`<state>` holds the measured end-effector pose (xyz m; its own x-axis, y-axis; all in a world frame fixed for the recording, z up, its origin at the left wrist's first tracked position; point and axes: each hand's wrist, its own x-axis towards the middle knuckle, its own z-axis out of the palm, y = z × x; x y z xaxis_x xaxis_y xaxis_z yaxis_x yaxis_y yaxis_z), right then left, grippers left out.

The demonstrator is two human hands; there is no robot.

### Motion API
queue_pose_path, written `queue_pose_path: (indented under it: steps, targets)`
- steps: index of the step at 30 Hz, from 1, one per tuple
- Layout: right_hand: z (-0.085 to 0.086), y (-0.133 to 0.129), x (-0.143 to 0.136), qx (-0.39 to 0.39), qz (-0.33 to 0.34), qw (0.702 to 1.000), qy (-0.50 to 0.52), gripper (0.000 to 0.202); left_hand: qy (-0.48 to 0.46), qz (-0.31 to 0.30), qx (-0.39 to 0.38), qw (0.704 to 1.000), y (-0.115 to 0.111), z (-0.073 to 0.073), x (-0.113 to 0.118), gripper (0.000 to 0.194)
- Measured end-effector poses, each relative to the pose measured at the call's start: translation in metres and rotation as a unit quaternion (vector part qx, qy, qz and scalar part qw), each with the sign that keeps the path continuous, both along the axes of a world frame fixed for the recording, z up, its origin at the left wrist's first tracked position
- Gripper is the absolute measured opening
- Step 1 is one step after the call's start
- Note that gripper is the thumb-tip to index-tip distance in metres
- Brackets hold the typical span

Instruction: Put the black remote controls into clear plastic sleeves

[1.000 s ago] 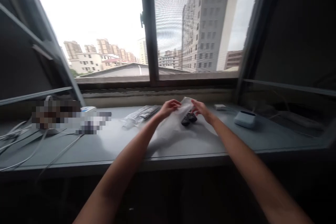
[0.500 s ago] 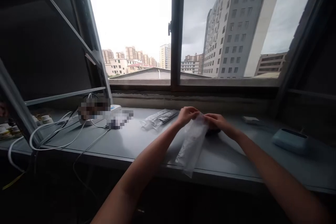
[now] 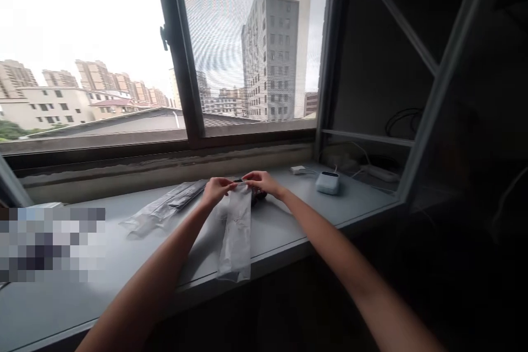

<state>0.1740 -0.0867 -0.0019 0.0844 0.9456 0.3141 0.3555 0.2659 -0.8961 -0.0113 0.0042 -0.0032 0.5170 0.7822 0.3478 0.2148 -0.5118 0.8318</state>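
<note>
A long translucent plastic bag (image 3: 237, 234) hangs from my two hands, its lower end reaching past the front edge of the grey table (image 3: 284, 225). My left hand (image 3: 218, 188) pinches the bag's upper left corner. The upper right corner is between the fingers of my right hand (image 3: 262, 181). What the bag contains, if anything, cannot be made out. Behind my right hand a dark object (image 3: 259, 198) shows only in part. To the left of my left hand lie several flat clear bags (image 3: 165, 206) with dark and silvery contents.
A pale blue box-shaped device (image 3: 328, 182) stands at the right, with a small white adapter (image 3: 299, 170) and cable near it. Metal frame posts (image 3: 445, 77) rise at the right. A window (image 3: 256, 55) fills the back. Something pixelated covers the table's left end.
The view has swung to the right, so the table's things sit further left and the right-hand frame shows. Both hands still hold the bag, which now hangs straighter.
</note>
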Motion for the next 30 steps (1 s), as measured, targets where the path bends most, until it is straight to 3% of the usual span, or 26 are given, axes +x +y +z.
queue_pose_path:
  steps: [6, 12, 22, 27, 30]
  targets:
    - [0.002, 0.002, 0.006, -0.004, 0.015, 1.000, 0.016, 0.023, -0.086, 0.000, -0.059, 0.995, -0.011, 0.009, 0.001, 0.049]
    - [0.002, 0.004, 0.009, 0.010, 0.019, 0.999, 0.032, 0.017, -0.066, 0.018, -0.076, 0.995, -0.016, 0.012, 0.000, 0.051]
    - [-0.004, 0.010, 0.023, 0.017, -0.082, 0.993, -0.085, 0.026, -0.059, 0.019, -0.096, 0.993, -0.018, 0.009, 0.006, 0.062]
    - [-0.005, 0.012, 0.021, 0.030, -0.094, 0.990, -0.100, 0.030, -0.026, -0.036, -0.105, 0.993, -0.025, 0.014, 0.005, 0.059]
    - [-0.004, 0.012, 0.019, 0.033, -0.102, 0.987, -0.116, 0.031, -0.039, -0.031, -0.105, 0.993, -0.027, 0.016, 0.003, 0.056]
